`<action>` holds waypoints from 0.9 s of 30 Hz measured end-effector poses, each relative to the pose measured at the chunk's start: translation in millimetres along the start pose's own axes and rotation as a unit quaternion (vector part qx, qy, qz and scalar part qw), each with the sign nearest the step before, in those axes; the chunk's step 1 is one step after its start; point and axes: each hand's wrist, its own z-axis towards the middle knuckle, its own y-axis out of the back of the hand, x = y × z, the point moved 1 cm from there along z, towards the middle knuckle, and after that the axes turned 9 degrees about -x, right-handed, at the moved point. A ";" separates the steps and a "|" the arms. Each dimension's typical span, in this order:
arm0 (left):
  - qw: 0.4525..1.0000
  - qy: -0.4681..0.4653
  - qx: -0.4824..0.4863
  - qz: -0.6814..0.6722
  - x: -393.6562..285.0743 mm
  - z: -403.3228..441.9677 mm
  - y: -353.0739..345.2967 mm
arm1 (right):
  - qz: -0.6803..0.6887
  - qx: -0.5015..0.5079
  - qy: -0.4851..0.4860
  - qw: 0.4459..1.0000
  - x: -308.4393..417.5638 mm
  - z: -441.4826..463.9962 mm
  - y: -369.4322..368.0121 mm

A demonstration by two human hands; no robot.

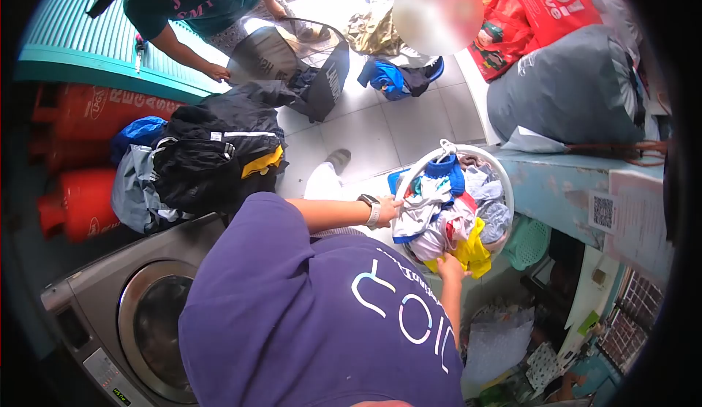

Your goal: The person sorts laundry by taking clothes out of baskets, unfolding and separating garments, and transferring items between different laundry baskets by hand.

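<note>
A round white basket (510, 195) is heaped with clothes, including white and blue pieces, grey cloth (495, 217) and a yellow cloth (474, 250). My left hand (385, 211), below a wristwatch (371, 204), is closed on the basket's left rim, beside a white and blue garment (418, 213). At the near edge of the basket, my right hand (452, 266) is closed on the yellow cloth, its fingertips partly hidden by the fabric.
A co-worker (197, 5) holds a black mesh hamper (333, 74). Dark clothes (212, 151) are piled above a washing machine (95, 290), near red gas cylinders (80, 195). Blue clothing (387, 78) lies on the tiles. Bags (567, 81) stand at upper right, above a worn blue ledge (548, 180).
</note>
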 end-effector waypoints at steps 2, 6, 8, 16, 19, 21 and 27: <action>1.000 0.004 0.016 -0.016 19.2 -12.1 7.4 | 0.024 0.000 -0.015 1.000 -5.4 4.4 10.4; 0.997 0.063 0.038 -0.023 79.0 -29.8 8.7 | 0.044 -0.061 -0.132 0.988 -10.0 8.8 51.5; 0.988 0.111 0.105 -0.014 114.5 -39.1 20.3 | 0.038 -0.121 -0.183 0.975 3.2 -0.7 83.1; 0.974 0.209 0.035 -0.085 284.0 -75.0 76.5 | 0.084 -0.206 -0.125 0.967 107.2 31.7 156.1; 0.959 0.266 0.001 -0.094 341.3 -101.4 117.6 | 0.138 -0.212 0.010 0.967 150.2 75.4 161.6; 0.961 0.252 -0.050 -0.106 364.3 -111.8 133.0 | 0.193 -0.216 0.082 0.954 197.9 87.1 175.5; 0.969 0.203 -0.069 -0.121 401.3 -97.0 185.8 | 0.135 -0.152 0.038 0.978 279.1 67.6 225.7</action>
